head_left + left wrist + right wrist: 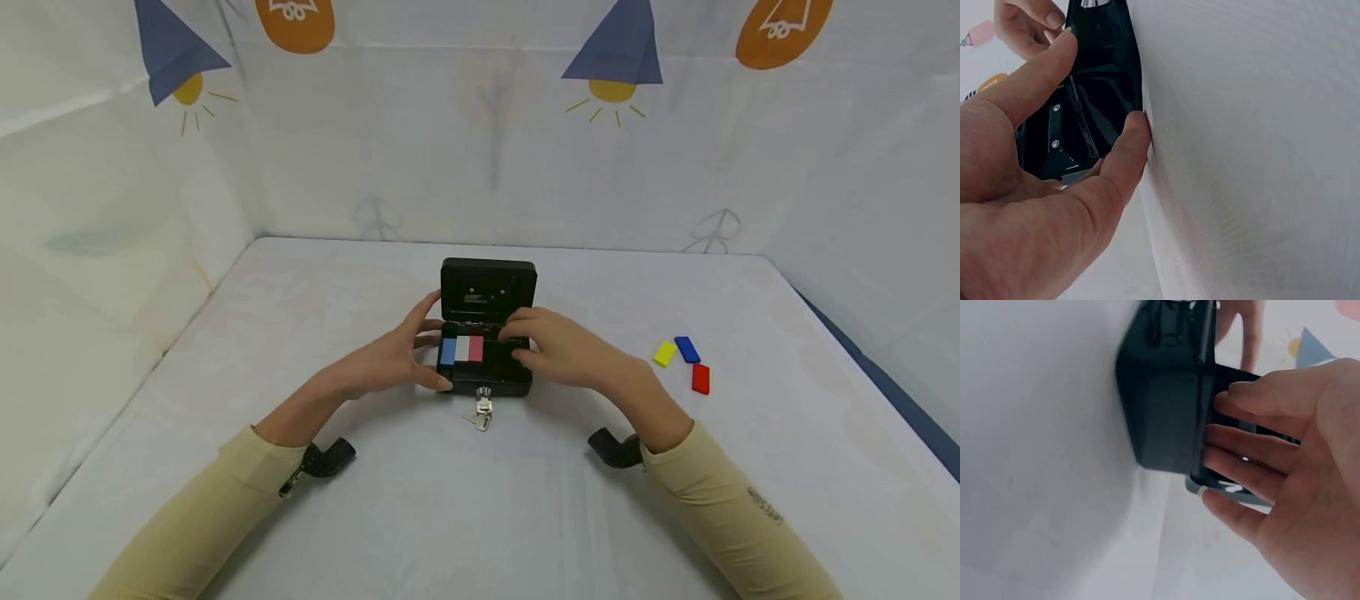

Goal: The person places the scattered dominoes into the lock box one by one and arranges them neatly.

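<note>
- Left hand: at 9 o'clock of black box, fingers and thumb grasping its end.
- Light-blue block, white block, pink-red block: side by side inside, toward 9 o'clock.
- Lid: raised, 12 o'clock. Keys: 6 o'clock.
- Right hand: 3 o'clock, fingers bent over rim; cannot tell whether grasping anything.
- Yellow block, dark-blue block, bright-red block: on table, well apart, 3 o'clock.

wrist-view box cropped, sleeve marking illegible
</note>
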### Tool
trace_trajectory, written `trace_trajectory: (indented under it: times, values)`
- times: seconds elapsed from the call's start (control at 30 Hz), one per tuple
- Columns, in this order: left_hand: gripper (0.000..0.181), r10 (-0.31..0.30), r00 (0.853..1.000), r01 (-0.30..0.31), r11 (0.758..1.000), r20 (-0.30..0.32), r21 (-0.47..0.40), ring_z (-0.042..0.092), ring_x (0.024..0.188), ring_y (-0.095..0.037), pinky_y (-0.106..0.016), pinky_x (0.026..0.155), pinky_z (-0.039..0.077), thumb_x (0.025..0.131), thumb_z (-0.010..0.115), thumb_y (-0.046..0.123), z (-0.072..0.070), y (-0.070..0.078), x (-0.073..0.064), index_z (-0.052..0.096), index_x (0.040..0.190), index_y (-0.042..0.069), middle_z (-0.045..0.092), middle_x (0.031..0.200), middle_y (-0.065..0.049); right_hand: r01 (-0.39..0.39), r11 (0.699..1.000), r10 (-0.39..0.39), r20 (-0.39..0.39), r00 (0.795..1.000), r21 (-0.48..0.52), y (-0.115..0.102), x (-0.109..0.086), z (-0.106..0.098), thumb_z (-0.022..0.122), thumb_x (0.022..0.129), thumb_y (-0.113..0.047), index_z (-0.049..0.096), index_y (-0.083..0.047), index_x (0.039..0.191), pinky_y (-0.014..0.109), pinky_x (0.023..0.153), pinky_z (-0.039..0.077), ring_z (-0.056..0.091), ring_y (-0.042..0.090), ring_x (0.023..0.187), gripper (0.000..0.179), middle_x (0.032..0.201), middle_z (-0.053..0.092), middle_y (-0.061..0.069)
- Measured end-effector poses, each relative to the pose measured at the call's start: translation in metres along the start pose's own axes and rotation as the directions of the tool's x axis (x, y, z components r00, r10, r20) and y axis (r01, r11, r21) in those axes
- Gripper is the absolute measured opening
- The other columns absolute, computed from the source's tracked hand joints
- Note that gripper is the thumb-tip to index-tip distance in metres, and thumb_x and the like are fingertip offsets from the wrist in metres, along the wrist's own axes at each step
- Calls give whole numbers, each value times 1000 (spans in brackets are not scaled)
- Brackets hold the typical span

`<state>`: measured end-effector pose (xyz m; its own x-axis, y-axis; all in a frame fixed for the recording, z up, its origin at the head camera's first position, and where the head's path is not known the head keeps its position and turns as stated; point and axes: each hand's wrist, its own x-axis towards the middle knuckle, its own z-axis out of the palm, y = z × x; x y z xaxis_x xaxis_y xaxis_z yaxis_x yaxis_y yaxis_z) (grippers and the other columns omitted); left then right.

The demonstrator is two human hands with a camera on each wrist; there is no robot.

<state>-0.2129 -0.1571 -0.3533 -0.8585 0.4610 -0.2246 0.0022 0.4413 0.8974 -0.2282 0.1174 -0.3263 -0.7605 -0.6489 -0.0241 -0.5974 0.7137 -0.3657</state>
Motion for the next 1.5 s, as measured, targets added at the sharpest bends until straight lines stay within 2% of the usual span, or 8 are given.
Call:
trace_trajectory:
  times: [0.53, 0.9, 1.1, 1.27, 1.5]
  values:
    - [127, -4, 1000, 4, 1000, -11, 15, 25, 153, -31, -58, 118, 29, 76, 87, 19, 0, 0, -1, -9, 152, 54, 21, 164, -3, -50, 998, 52, -39, 998, 43, 19, -13, -14, 60, 96, -12, 69, -9, 121, 49, 105, 48, 58, 27, 124, 27, 127, 64, 7]
    - [127, 7, 1000, -7, 1000, -10, 21, 25, 153, -32, -60, 117, 28, 76, 87, 19, 1, 0, 1, -9, 152, 54, 20, 164, -4, -144, 989, 145, -20, 989, 34, 44, -28, -31, 60, 95, -10, 66, -5, 124, 52, 105, 45, 54, 32, 129, 31, 128, 63, 9]
    - [127, 6, 1000, -6, 1000, -16, 30, 25, 152, -32, -60, 117, 28, 76, 87, 19, 1, 0, 0, -9, 153, 52, 21, 164, -4, -179, 984, 179, -2, 984, 2, 53, -34, -41, 59, 94, -9, 65, -2, 125, 54, 102, 46, 56, 37, 124, 33, 128, 63, 15]
    - [127, -3, 1000, 3, 1000, -17, 28, 26, 152, -31, -60, 117, 29, 76, 87, 20, 0, 0, 0, -9, 153, 52, 21, 164, -3, -235, 971, 236, 51, 970, -36, 62, -41, -46, 59, 93, -9, 64, 2, 125, 55, 101, 45, 56, 39, 122, 34, 129, 63, 19]
    - [127, -21, 999, 22, 999, -29, 33, 27, 152, -28, -59, 118, 27, 75, 87, 20, 0, 1, 0, -7, 152, 54, 23, 163, 0, -347, 934, 355, 104, 929, -87, 77, -51, -55, 59, 91, -10, 63, 2, 126, 55, 97, 47, 57, 37, 117, 37, 129, 62, 21]
